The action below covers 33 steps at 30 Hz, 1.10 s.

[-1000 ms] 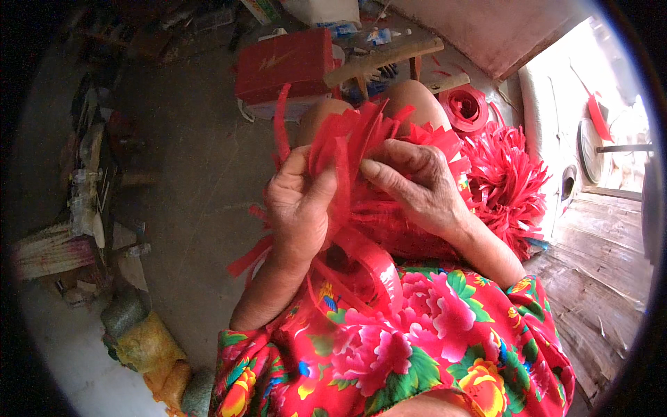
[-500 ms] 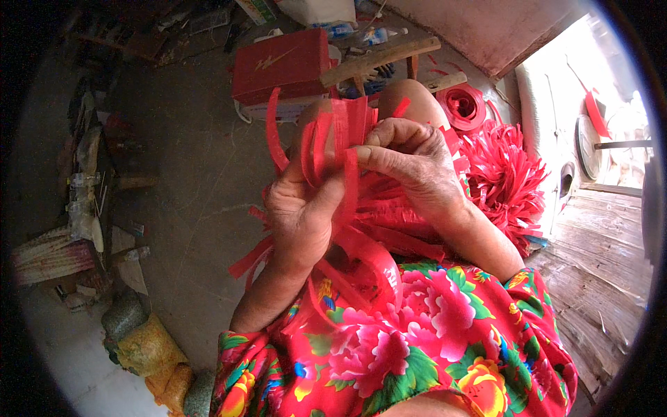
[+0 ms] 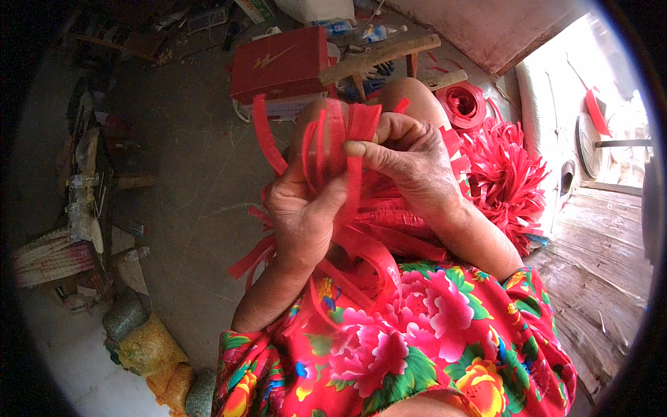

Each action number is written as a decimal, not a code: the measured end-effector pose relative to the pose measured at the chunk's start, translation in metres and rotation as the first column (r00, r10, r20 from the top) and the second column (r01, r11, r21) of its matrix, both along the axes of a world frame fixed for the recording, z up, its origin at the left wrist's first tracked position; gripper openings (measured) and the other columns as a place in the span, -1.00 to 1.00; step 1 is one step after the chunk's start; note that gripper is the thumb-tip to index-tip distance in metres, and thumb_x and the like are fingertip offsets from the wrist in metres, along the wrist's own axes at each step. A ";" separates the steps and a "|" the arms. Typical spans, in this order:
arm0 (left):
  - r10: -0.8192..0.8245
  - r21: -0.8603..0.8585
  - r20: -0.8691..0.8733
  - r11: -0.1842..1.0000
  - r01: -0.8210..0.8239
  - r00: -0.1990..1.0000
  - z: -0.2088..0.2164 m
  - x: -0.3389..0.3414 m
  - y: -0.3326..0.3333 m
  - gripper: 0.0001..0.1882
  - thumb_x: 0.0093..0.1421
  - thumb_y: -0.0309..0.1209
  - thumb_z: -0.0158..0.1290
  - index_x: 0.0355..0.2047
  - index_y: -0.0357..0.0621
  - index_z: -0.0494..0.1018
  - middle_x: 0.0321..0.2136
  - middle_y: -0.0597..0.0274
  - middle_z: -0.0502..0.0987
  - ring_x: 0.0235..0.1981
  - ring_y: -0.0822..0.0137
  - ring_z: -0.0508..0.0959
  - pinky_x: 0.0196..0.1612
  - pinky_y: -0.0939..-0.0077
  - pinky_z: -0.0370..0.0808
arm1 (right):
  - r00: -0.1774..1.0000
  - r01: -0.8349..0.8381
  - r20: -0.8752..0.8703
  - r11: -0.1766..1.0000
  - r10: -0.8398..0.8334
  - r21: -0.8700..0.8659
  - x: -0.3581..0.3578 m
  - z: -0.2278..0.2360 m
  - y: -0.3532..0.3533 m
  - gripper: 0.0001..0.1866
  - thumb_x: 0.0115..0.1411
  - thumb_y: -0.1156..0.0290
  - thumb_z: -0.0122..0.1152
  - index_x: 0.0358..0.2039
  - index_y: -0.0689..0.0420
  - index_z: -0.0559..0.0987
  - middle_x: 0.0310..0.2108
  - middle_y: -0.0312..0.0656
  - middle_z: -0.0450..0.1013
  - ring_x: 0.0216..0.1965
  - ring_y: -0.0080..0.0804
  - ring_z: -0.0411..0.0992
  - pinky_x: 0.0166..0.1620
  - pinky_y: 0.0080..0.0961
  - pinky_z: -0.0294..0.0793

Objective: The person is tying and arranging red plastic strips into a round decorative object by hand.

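My left hand (image 3: 300, 214) grips a bundle of red ribbon loops (image 3: 333, 135) from below, thumb pressed against them. Over the bundle's top my right hand (image 3: 408, 161) pinches one of the loops between thumb and fingers. More red ribbon strips (image 3: 379, 240) trail down from the bundle onto my lap, across a bright flowered garment (image 3: 417, 347). Both hands are held above my knees. Part of the bundle is hidden behind my fingers.
A finished red ribbon pom-pom (image 3: 504, 177) lies right of my knee, a red ribbon roll (image 3: 463, 104) behind it. A red box (image 3: 280, 64) and a wooden stool (image 3: 379, 57) stand ahead. Clutter and bags (image 3: 149, 347) line the left; wooden boards (image 3: 597, 264) lie at the right.
Both hands have lifted the ribbon bundle and gathered its loops upright; my right hand shifted from spreading the strips to pinching one at the top.
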<state>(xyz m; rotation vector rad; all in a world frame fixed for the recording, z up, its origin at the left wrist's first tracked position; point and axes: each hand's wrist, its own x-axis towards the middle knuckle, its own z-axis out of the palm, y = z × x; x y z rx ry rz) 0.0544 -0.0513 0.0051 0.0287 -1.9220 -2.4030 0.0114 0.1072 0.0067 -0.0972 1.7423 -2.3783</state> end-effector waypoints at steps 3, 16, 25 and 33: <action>0.037 0.025 -0.029 0.999 -0.036 0.999 -0.001 -0.001 0.001 -0.66 0.20 -0.42 0.22 -0.03 -0.24 0.52 -0.14 0.25 0.60 -0.15 0.43 0.56 -0.03 0.49 0.49 | 1.000 0.001 0.009 0.998 -0.002 0.067 -0.001 0.002 0.001 -0.79 0.12 0.35 0.45 -0.48 0.17 0.59 -0.53 -0.41 0.50 -0.49 -0.72 0.38 -0.42 -0.70 0.38; 0.025 -0.192 -0.024 0.981 -0.029 0.999 -0.001 0.000 -0.002 -0.66 0.28 -0.43 0.10 0.04 -0.28 0.44 -0.12 0.26 0.57 -0.14 0.42 0.52 -0.01 0.49 0.45 | 0.996 -0.073 0.051 0.997 0.073 0.007 0.000 0.002 0.005 -0.78 0.20 0.36 0.36 -0.25 0.26 0.65 -0.39 -0.32 0.59 -0.40 -0.65 0.48 -0.31 -0.67 0.50; 0.194 -0.030 -0.104 0.980 -0.198 0.975 -0.021 -0.009 -0.017 -0.76 0.28 -0.40 0.11 -0.09 -0.24 0.43 -0.28 0.15 0.58 -0.38 0.30 0.60 -0.23 0.35 0.57 | 0.992 0.044 -0.128 0.973 -0.015 0.228 0.001 -0.013 0.011 -0.88 0.19 0.47 0.27 -0.28 0.23 0.62 -0.45 -0.27 0.57 -0.45 -0.50 0.50 -0.35 -0.59 0.49; 0.086 0.039 -0.040 0.996 -0.085 0.995 -0.011 -0.001 -0.011 -0.76 0.29 -0.46 0.07 -0.06 -0.26 0.40 -0.29 0.22 0.56 -0.32 0.42 0.56 -0.20 0.50 0.51 | 0.460 0.612 -0.888 0.715 0.028 0.339 -0.007 0.027 0.025 -0.74 -0.02 0.48 0.32 -0.24 0.12 0.63 -0.40 -0.13 0.54 -0.30 -0.09 0.47 -0.27 -0.30 0.48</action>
